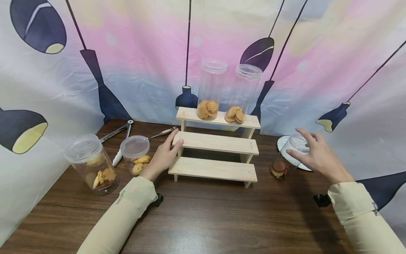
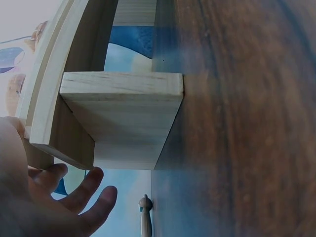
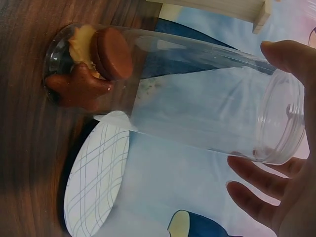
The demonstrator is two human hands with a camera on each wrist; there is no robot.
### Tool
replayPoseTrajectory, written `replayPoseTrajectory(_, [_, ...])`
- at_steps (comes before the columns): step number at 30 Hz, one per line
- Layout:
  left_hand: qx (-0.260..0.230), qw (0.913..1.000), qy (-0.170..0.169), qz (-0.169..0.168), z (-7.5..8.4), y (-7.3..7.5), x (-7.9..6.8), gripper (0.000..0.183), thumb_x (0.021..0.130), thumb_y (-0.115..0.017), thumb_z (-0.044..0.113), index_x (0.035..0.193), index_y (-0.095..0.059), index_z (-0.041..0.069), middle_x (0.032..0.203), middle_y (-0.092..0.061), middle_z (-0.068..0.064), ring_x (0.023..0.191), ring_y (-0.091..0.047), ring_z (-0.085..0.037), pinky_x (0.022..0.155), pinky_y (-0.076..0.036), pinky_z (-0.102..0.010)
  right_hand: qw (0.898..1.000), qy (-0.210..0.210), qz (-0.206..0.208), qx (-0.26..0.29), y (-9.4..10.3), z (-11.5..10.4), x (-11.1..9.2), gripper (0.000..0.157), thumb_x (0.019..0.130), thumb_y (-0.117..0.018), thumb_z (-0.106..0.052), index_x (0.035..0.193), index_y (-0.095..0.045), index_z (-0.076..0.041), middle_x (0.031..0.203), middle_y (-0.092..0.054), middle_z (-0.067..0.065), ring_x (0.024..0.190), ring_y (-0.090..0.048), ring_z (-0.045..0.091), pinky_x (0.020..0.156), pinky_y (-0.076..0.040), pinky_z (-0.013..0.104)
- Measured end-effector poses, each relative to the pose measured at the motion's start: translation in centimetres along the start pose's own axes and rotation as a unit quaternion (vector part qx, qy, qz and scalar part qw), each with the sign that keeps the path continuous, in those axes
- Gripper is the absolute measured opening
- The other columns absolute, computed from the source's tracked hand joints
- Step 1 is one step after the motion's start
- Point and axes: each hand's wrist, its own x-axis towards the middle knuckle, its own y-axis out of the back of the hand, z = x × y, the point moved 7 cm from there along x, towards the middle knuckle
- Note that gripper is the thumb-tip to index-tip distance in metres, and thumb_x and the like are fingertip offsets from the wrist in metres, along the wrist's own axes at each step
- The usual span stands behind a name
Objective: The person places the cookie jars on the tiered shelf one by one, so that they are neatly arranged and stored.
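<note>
My left hand (image 1: 163,155) is at the left end of a three-step wooden display stand (image 1: 219,141). Thumb and index finger grip the middle step's end; in the left wrist view the other fingers curl loosely beside the stand's end (image 2: 74,143). On the right, my right hand (image 1: 320,158) is spread around the lidded top of a tall clear jar (image 1: 279,168), thumb on one side and fingers on the other, with gaps showing. Inside the jar's base lie a star-shaped brown cookie (image 3: 79,88), a round brown sandwich cookie (image 3: 113,53) and a pale cookie (image 3: 82,44).
Two tall cookie jars (image 1: 208,109) (image 1: 234,114) stand on the top step. At left are a wide jar (image 1: 103,176) and a short jar (image 1: 139,164) of cookies, tongs (image 1: 117,157) and a metal-ended utensil (image 1: 163,132). A round white grid-patterned mat (image 3: 96,182) lies behind the right jar.
</note>
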Motion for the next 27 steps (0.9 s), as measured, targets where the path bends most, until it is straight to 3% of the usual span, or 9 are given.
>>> replayPoseTrajectory(14, [-0.002, 1.0000, -0.001, 0.001, 0.00, -0.07, -0.09, 0.070, 0.098, -0.035, 0.069, 0.159, -0.014, 0.042, 0.163, -0.025, -0.010, 0.142, -0.036, -0.042, 0.111, -0.032, -0.063, 0.999, 0.008, 0.030, 0.009, -0.44, -0.01, -0.49, 0.076, 0.090, -0.066, -0.057, 0.152, -0.042, -0.022, 0.138, -0.037, 0.029, 0.107, -0.052, 0.049, 0.078, -0.043, 0.067])
replayPoseTrajectory(27, [-0.003, 1.0000, 0.006, -0.001, 0.06, -0.06, -0.20, 0.070, 0.098, -0.036, 0.069, 0.159, -0.015, 0.042, 0.163, -0.026, -0.011, 0.140, -0.038, -0.042, 0.110, -0.033, -0.062, 0.999, 0.010, 0.043, 0.009, -0.55, -0.06, -0.61, 0.074, 0.090, -0.066, -0.056, 0.151, -0.043, -0.022, 0.136, -0.038, 0.029, 0.107, -0.051, 0.049, 0.076, -0.043, 0.067])
